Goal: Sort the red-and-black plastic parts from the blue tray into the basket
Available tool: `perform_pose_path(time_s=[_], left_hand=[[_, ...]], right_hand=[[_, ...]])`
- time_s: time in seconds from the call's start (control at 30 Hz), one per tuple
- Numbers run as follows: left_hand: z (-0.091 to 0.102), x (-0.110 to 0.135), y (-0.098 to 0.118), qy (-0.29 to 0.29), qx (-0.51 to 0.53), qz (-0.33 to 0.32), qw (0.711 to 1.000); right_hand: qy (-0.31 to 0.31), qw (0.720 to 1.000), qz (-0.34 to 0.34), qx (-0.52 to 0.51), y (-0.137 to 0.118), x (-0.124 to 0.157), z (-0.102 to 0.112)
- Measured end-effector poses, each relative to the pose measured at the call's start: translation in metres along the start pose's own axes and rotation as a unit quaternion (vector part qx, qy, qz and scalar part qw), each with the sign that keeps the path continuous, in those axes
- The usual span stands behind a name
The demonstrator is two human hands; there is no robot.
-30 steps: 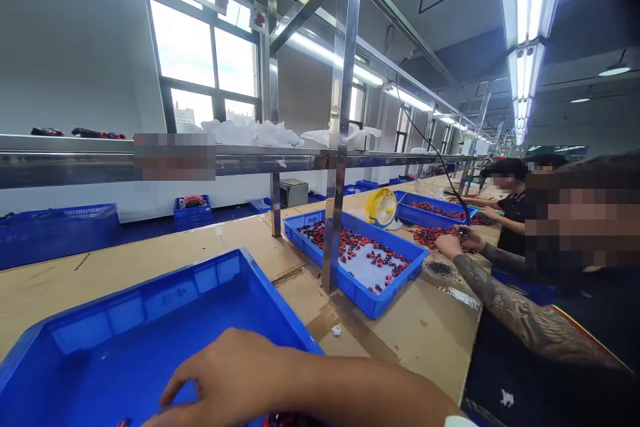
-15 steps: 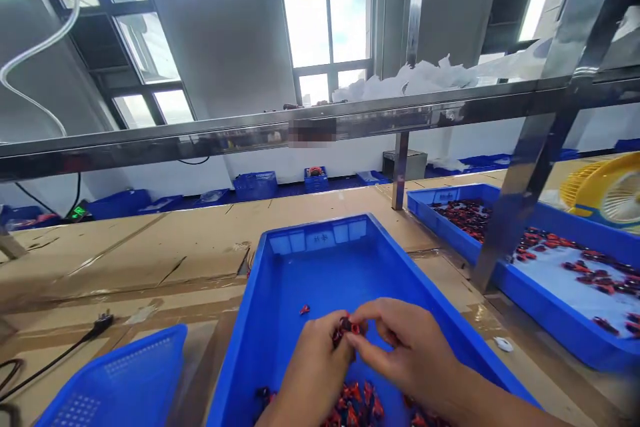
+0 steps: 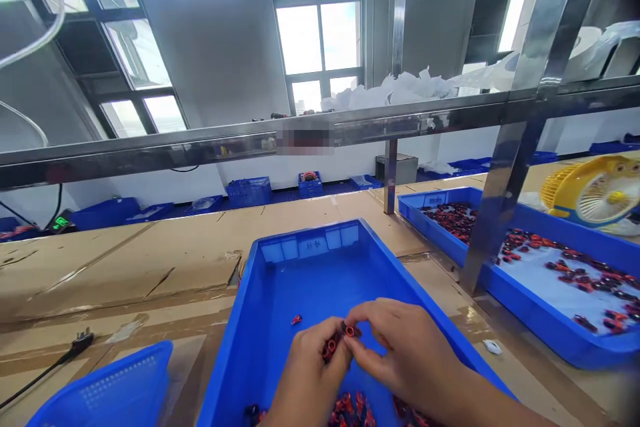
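My left hand [image 3: 310,367] and my right hand [image 3: 405,353] meet over a blue tray [image 3: 300,250] in front of me. Both pinch small red-and-black parts: the left holds one [image 3: 329,347], the right holds another [image 3: 349,331], and the two pieces touch or nearly touch. A pile of similar red parts [image 3: 353,408] lies at the tray's near end under my hands. One loose red part [image 3: 297,319] sits alone on the tray floor.
A second blue tray [image 3: 550,340] with several red-black parts lies at right behind a steel post [image 3: 505,180]. A yellow fan [image 3: 595,193] stands beyond it. A blue basket [image 3: 110,390] sits at lower left, a black plug and cord [image 3: 75,345] lie on the cardboard-covered bench.
A second ago the view faced right toward co-workers and my hand reached into the tray; since then the view turned to the tray and both hands came together on small red parts.
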State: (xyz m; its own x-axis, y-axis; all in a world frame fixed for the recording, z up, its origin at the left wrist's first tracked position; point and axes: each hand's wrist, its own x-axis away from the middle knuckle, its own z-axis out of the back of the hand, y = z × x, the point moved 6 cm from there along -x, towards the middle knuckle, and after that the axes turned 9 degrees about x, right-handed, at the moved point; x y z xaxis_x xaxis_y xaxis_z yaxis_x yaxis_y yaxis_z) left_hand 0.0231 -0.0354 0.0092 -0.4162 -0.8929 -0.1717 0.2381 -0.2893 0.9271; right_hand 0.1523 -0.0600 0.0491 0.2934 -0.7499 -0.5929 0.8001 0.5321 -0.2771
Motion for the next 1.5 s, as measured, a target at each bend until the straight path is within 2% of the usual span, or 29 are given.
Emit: perform_pose_path(time_s=[0.13, 0.2, 0.23, 0.27, 0.3, 0.37, 0.4, 0.43, 0.47, 0.5, 0.53, 0.6, 0.63, 0.67, 0.73, 0.83, 0.93, 1.03, 1.1, 1.17, 1.37, 1.5], left_hand=[[-0.002, -0.002, -0.001, -0.011, 0.019, 0.005, 1.000], [0.000, -0.002, -0.002, 0.012, 0.013, 0.014, 1.000], [0.002, -0.002, -0.002, 0.031, 0.008, 0.020, 0.999], [0.003, -0.001, -0.002, 0.050, 0.005, 0.025, 0.998], [0.005, 0.000, -0.001, 0.064, 0.003, 0.030, 0.997], [0.005, 0.001, 0.000, 0.074, -0.002, 0.029, 0.997], [0.006, 0.001, 0.000, 0.078, -0.007, 0.020, 0.997], [0.006, 0.001, 0.000, 0.082, -0.013, 0.011, 0.996], [0.007, 0.001, 0.000, 0.086, -0.021, 0.004, 0.996], [0.007, 0.001, -0.002, 0.087, -0.031, -0.003, 0.996], [0.008, 0.001, -0.003, 0.089, -0.040, -0.009, 0.995], [0.009, 0.002, -0.007, 0.086, -0.052, -0.015, 0.995], [0.009, 0.002, -0.009, 0.080, -0.054, -0.016, 0.995], [0.008, 0.003, -0.010, 0.072, -0.054, -0.016, 0.996], [0.006, 0.004, -0.011, 0.048, -0.057, -0.015, 0.997], [-0.001, 0.006, -0.010, 0.003, -0.088, -0.026, 0.996], [-0.005, 0.009, -0.006, -0.009, -0.105, -0.028, 0.994], [-0.005, 0.011, 0.004, -0.007, -0.081, -0.031, 0.996], [-0.005, 0.012, 0.014, -0.021, -0.063, -0.061, 0.996], [-0.007, 0.015, 0.022, -0.045, -0.049, -0.096, 0.993], [-0.016, 0.021, 0.022, -0.084, 0.004, -0.153, 0.985], [-0.016, 0.020, 0.022, -0.089, 0.019, -0.140, 0.986]], right_hand=[[-0.013, 1.000, 0.013, -0.022, 0.001, -0.001, -0.003], [-0.017, 0.995, -0.030, -0.088, 0.006, -0.002, -0.003], [-0.028, 0.984, -0.077, -0.161, 0.011, -0.002, -0.004], [-0.044, 0.955, -0.136, -0.260, 0.017, -0.002, -0.006], [-0.063, 0.904, -0.198, -0.373, 0.023, -0.001, -0.011], [-0.101, 0.766, -0.293, -0.563, 0.027, 0.002, -0.023], [-0.115, 0.712, -0.319, -0.615, 0.027, 0.004, -0.027], [-0.128, 0.686, -0.331, -0.635, 0.026, 0.004, -0.030], [-0.138, 0.693, -0.329, -0.626, 0.025, 0.005, -0.032], [-0.144, 0.730, -0.312, -0.591, 0.023, 0.005, -0.032], [-0.143, 0.788, -0.277, -0.531, 0.021, 0.004, -0.031], [-0.120, 0.908, -0.156, -0.369, 0.009, 0.002, -0.024], [-0.103, 0.947, -0.087, -0.291, 0.001, 0.001, -0.020], [-0.091, 0.968, -0.027, -0.231, -0.007, 0.002, -0.017], [-0.090, 0.981, 0.041, -0.169, -0.017, 0.005, -0.014], [-0.099, 0.986, 0.062, -0.119, -0.018, 0.006, -0.011], [-0.084, 0.990, 0.094, -0.069, -0.019, 0.006, -0.006], [-0.003, 0.991, 0.122, -0.057, -0.021, 0.007, 0.006], [0.067, 0.989, 0.122, -0.048, -0.022, 0.010, 0.016], [0.111, 0.986, 0.117, -0.035, -0.024, 0.013, 0.023], [0.087, 0.987, 0.130, -0.042, -0.033, 0.014, 0.030], [0.091, 0.984, 0.148, -0.029, -0.036, 0.013, 0.033]])
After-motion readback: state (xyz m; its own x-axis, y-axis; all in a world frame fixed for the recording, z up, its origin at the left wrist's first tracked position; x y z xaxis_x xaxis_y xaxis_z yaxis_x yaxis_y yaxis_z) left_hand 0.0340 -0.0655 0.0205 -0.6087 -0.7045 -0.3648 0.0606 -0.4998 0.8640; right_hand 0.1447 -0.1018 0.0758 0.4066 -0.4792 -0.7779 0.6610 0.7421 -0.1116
